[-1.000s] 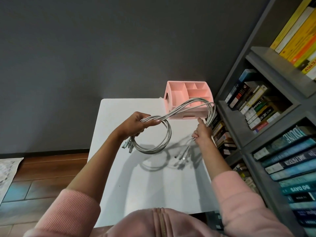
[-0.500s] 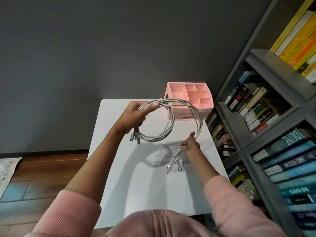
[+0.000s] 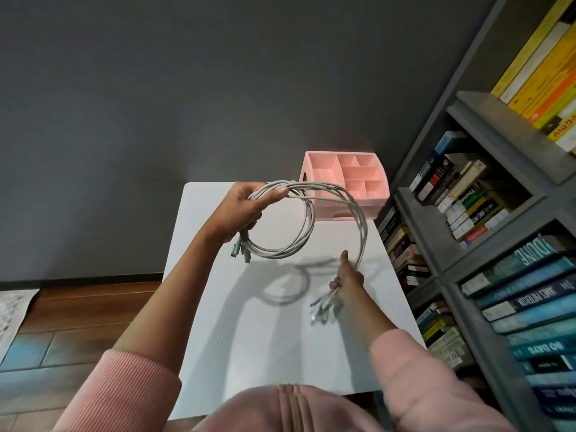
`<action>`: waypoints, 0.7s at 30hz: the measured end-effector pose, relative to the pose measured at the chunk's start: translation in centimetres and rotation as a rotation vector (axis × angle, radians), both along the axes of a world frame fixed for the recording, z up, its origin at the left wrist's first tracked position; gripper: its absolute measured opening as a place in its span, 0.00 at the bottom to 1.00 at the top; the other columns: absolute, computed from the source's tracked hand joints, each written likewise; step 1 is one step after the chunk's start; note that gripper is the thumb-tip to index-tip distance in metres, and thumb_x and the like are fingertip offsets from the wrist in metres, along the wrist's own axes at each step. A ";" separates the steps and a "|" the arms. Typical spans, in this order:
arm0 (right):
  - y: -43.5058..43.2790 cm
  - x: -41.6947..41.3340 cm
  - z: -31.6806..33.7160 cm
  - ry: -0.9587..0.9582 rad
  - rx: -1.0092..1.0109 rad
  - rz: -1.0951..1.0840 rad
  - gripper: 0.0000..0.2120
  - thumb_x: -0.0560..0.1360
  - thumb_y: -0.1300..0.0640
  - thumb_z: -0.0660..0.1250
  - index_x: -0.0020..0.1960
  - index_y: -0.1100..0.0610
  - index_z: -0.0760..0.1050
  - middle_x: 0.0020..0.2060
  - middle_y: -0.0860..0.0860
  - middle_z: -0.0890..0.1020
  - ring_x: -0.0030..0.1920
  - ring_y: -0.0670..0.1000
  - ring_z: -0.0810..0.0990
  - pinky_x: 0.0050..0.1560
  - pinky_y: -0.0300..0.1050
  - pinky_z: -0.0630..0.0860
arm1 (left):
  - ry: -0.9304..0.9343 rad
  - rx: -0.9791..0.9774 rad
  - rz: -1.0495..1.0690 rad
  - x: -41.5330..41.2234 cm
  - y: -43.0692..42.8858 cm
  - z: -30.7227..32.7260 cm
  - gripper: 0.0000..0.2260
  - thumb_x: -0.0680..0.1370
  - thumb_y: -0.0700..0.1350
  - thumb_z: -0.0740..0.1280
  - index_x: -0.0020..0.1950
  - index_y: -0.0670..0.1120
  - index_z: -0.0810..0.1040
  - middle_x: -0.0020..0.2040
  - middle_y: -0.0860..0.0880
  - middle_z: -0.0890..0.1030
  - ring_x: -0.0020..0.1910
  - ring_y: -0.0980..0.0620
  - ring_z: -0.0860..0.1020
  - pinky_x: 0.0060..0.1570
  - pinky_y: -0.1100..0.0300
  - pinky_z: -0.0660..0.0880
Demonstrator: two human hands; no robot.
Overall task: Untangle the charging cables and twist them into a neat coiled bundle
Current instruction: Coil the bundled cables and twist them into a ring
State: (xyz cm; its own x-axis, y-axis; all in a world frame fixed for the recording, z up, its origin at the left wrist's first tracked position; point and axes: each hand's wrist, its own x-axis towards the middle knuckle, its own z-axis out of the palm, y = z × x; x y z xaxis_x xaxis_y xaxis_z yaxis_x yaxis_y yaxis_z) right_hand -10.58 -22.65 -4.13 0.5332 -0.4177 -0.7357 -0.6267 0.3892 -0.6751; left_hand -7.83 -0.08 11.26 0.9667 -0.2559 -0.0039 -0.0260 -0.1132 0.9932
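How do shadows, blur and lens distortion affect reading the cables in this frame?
Head view: the cables stand out clearly against the white table, where the loop and both arms cast soft grey shadows; head view: the plugs below the right hand are smeared; head view: the wide lens tilts the bookshelf.

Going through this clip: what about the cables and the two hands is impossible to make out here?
Head view, cables: strands overlap, so their count is unclear.
Head view, plugs below the right hand: blurred, type unreadable.
Head view, left hand: the grip itself hides how the loops cross inside it.
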 end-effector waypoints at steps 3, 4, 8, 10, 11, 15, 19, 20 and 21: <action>1.3 2.2 3.0 -0.118 0.243 -0.115 0.17 0.79 0.51 0.63 0.36 0.55 0.61 0.14 0.49 0.59 0.14 0.45 0.57 0.24 0.39 0.57 | -0.007 0.076 -0.030 -0.3 -0.6 -0.9 0.13 0.75 0.52 0.70 0.35 0.46 0.75 0.27 0.53 0.57 0.23 0.56 0.56 0.24 0.66 0.53; 1.7 3.0 4.2 -0.160 0.311 -0.151 0.18 0.80 0.54 0.61 0.34 0.55 0.59 0.13 0.48 0.58 0.15 0.46 0.57 0.25 0.40 0.58 | -0.008 0.094 -0.031 -0.4 -0.7 -1.2 0.13 0.75 0.52 0.70 0.35 0.46 0.75 0.28 0.51 0.57 0.24 0.55 0.56 0.24 0.65 0.53; 3.1 4.9 8.5 -0.318 0.478 -0.222 0.18 0.80 0.62 0.54 0.32 0.55 0.56 0.13 0.48 0.58 0.12 0.45 0.57 0.18 0.32 0.59 | -0.018 0.141 -0.029 -0.7 -1.2 -2.2 0.23 0.75 0.52 0.70 0.37 0.33 0.70 0.28 0.48 0.59 0.25 0.53 0.57 0.25 0.62 0.55; 3.7 5.6 9.2 -0.335 0.530 -0.210 0.17 0.79 0.63 0.52 0.32 0.55 0.57 0.14 0.48 0.59 0.13 0.46 0.58 0.22 0.34 0.62 | -0.026 0.157 -0.032 -0.8 -1.2 -2.4 0.25 0.75 0.52 0.70 0.38 0.30 0.68 0.28 0.48 0.59 0.24 0.53 0.57 0.24 0.62 0.55; 4.0 5.7 9.4 -0.330 0.554 -0.181 0.17 0.78 0.64 0.52 0.32 0.55 0.57 0.15 0.49 0.59 0.14 0.46 0.59 0.26 0.35 0.63 | -0.032 0.165 -0.030 -0.8 -1.2 -2.6 0.25 0.75 0.52 0.70 0.39 0.29 0.68 0.28 0.48 0.59 0.24 0.54 0.58 0.24 0.63 0.55; 4.7 5.0 9.3 -0.280 0.640 0.107 0.09 0.67 0.71 0.61 0.34 0.60 0.65 0.22 0.54 0.66 0.21 0.51 0.69 0.37 0.51 0.77 | -0.054 0.174 -0.001 -0.7 -1.1 -3.0 0.26 0.75 0.52 0.70 0.38 0.29 0.68 0.27 0.49 0.60 0.25 0.55 0.58 0.22 0.64 0.55; 5.5 3.1 10.8 -0.281 0.840 0.315 0.03 0.61 0.71 0.65 0.32 0.66 0.72 0.23 0.57 0.72 0.26 0.53 0.75 0.26 0.45 0.79 | -0.092 0.165 0.042 -0.6 -1.2 -3.4 0.25 0.75 0.51 0.71 0.35 0.31 0.65 0.26 0.52 0.59 0.24 0.56 0.57 0.22 0.66 0.55; 5.6 2.8 10.7 -0.273 0.834 0.344 0.04 0.62 0.70 0.66 0.29 0.65 0.72 0.23 0.56 0.72 0.27 0.54 0.75 0.28 0.47 0.80 | -0.105 0.167 0.051 -0.6 -1.2 -3.5 0.25 0.75 0.50 0.71 0.34 0.31 0.65 0.27 0.51 0.59 0.24 0.56 0.57 0.22 0.66 0.55; 5.7 2.5 10.7 -0.275 0.818 0.385 0.08 0.64 0.67 0.65 0.27 0.64 0.71 0.22 0.55 0.71 0.28 0.53 0.75 0.32 0.50 0.82 | -0.118 0.169 0.059 -0.6 -1.2 -3.6 0.25 0.75 0.50 0.71 0.34 0.32 0.64 0.28 0.50 0.59 0.24 0.56 0.57 0.22 0.66 0.55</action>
